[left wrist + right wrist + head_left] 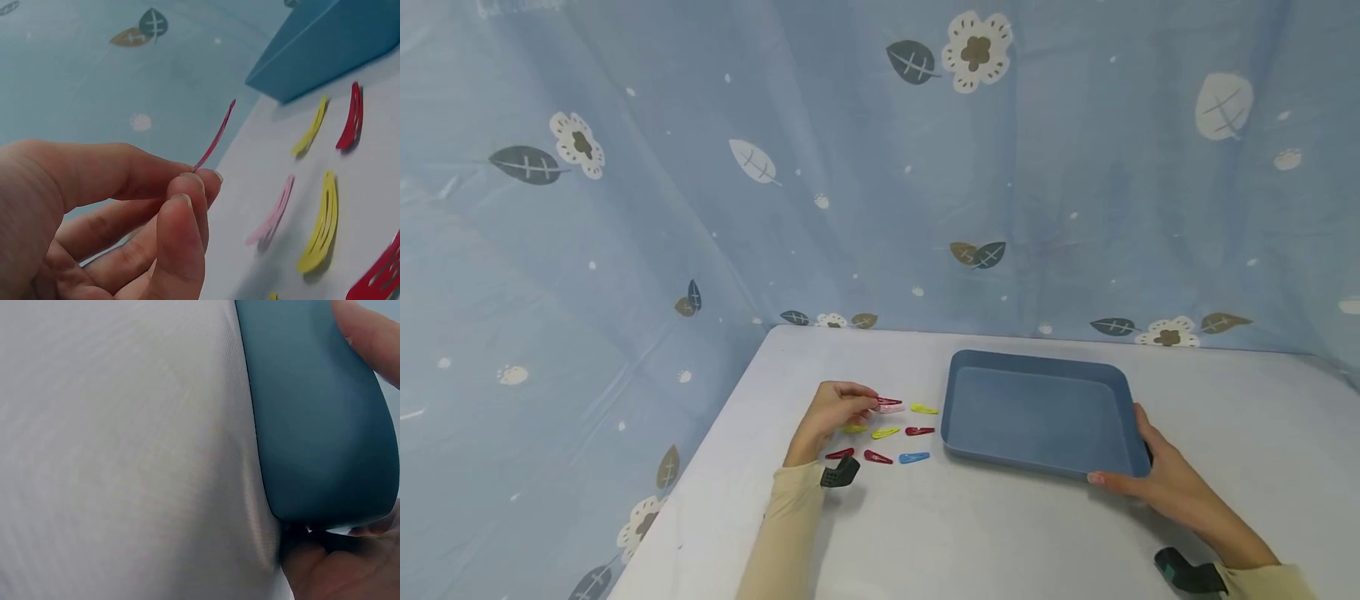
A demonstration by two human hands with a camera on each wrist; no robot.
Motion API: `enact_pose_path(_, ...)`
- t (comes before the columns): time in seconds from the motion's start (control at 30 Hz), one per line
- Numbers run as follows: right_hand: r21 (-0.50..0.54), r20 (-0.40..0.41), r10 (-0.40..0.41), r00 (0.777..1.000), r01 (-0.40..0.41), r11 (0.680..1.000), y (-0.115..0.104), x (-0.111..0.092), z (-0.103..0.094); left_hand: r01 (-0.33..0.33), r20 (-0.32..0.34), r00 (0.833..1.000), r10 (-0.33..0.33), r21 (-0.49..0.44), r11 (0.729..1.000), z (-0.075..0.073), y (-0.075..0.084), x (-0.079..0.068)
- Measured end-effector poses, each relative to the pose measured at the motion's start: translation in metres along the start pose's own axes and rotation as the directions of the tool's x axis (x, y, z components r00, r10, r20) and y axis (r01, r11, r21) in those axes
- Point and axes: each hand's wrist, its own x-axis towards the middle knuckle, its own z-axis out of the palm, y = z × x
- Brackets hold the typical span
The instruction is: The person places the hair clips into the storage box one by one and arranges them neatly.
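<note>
My left hand [835, 414] pinches a dark red snap hair clip [215, 140] between thumb and fingertips, holding it by one end above the table. Just beneath it lies a pink hair clip [272, 215]. Around that hand, several more clips lie spread out, among them a yellow one [924, 409], a red one [920, 431] and a blue one [914, 457]. To their right sits a shallow blue tray [1037, 417] with bare bottom. My right hand [1172, 483] grips the tray's near right corner, thumb on the front side and fingers along the right side.
A white-covered table [970, 533] carries everything. Behind it and on the left hangs a blue curtain [850, 167] with leaf and flower prints. The tray's left wall stands close to the nearest clips.
</note>
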Motion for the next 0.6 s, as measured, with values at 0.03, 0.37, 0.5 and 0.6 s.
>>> enact_pose_path(0.03,0.002,-0.001,-0.002,1.0,0.002,1.0,0.0,0.0,0.0,0.0,0.002,1.0,0.0,-0.007,1.0,0.002,0.001,0.0)
enact_pose_path(0.37,-0.006,-0.011,-0.022,1.0,0.022,1.0,-0.004,-0.001,0.004,-0.062,0.059,0.996,0.063,-0.025,0.998,0.02,0.016,-0.008)
enact_pose_path(0.5,0.01,-0.014,-0.022,1.0,0.023,1.0,-0.004,-0.003,0.004,-0.088,0.098,0.991,0.092,-0.051,0.995,0.029,0.026,-0.011)
enact_pose_path(0.6,0.018,-0.017,-0.029,0.999,0.03,0.999,-0.003,-0.004,0.004,-0.106,0.118,0.987,0.112,-0.06,0.993,0.036,0.032,-0.011)
